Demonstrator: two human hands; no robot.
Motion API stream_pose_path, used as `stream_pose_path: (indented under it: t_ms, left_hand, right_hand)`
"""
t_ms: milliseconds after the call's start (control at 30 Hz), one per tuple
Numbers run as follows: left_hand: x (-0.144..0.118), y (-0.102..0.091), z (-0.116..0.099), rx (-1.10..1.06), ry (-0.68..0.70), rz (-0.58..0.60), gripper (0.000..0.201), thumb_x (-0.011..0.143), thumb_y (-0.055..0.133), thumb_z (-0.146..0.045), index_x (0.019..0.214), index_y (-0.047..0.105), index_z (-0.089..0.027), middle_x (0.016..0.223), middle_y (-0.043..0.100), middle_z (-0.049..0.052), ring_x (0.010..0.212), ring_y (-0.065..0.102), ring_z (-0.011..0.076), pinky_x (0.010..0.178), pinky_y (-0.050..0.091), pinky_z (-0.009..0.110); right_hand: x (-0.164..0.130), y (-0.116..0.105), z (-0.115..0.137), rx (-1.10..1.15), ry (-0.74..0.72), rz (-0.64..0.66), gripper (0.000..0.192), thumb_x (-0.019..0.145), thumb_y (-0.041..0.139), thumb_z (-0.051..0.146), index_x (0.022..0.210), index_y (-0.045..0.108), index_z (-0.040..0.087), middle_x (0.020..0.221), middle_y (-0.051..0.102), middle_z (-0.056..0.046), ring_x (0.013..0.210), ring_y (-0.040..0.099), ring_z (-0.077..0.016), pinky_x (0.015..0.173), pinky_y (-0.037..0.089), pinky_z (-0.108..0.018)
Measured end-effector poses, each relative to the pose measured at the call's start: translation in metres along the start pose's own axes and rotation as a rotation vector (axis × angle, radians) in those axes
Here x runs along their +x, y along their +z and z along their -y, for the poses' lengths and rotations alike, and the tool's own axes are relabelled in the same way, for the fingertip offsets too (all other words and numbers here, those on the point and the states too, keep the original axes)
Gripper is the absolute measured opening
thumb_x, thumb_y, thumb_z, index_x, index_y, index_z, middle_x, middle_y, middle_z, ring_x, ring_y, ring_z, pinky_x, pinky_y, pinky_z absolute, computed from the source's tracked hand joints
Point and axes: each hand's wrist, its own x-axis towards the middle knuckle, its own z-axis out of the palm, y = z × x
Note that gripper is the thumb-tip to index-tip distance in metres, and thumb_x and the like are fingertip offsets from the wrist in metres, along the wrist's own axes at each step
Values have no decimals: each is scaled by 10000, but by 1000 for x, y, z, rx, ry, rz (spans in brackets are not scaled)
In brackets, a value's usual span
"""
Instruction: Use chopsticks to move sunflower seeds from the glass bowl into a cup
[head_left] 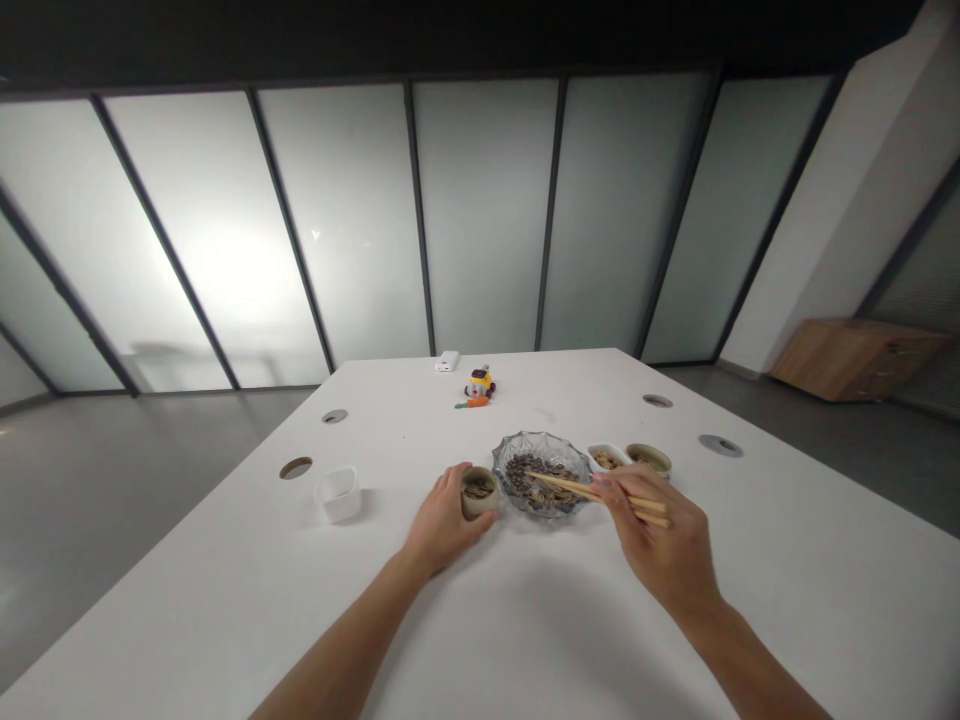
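My left hand [442, 520] is wrapped round a small beige cup [480, 507] that has some dark seeds in it. Against the cup's right side sits a clear glass bowl [541, 442] with a scalloped rim, holding many dark and tan seeds [536, 475]. A pair of wooden chopsticks [581, 488] is gripped in my right hand [664, 535], and their tips reach into the seeds. Behind my right hand stand a white dish [592, 452] with tan pieces and a round olive-green bowl [660, 459], partly hidden.
An empty-looking white square container [339, 495] stands at the left. Farther back lie a yellow toy vehicle [480, 383], an orange-handled tool [474, 403] and a white box [447, 361]. Round holes, including one [295, 467] at the left, pierce the white table [465, 640].
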Motion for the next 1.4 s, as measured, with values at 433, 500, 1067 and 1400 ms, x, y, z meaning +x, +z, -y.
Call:
stream_pose_path:
  t_ms: [433,500,1067,1400]
  left_hand:
    - [2,3,2,4,15,-8,631,816,799,-255,1394,547,-229,1399,639,120,1295,620,312,1130,477,440]
    - [2,4,2,5,11,-6,630,818,795,-257,1396,545,-220,1399,638,130,1290,623,314,1130,475,444]
    - [1,2,-2,6,11,-7,624,810,800,-256,1377,542,-233,1379,640,120,1285,623,316,1115,483,443]
    - [1,2,0,12,-1,10,633,820,796,-269,1392,531,-215,1406,625,137,1306,607,324,1123,472,446]
  right_hand:
    - [-7,8,27,279,55,40,227,1041,615,264,857,743,232,823,754,-44,733,738,-183,663,594,-282]
    - [-6,6,22,208,41,-3,214,1040,610,246,870,738,231,813,747,-43,736,733,-183,670,588,-287]
    - [-5,6,5,36,-75,142,231,1056,612,245,826,633,234,765,669,-5,651,690,-156,625,531,-261]
    - [-5,5,4,29,-76,56,166,1020,644,181,863,674,226,810,717,-22,708,725,-162,666,573,-258]
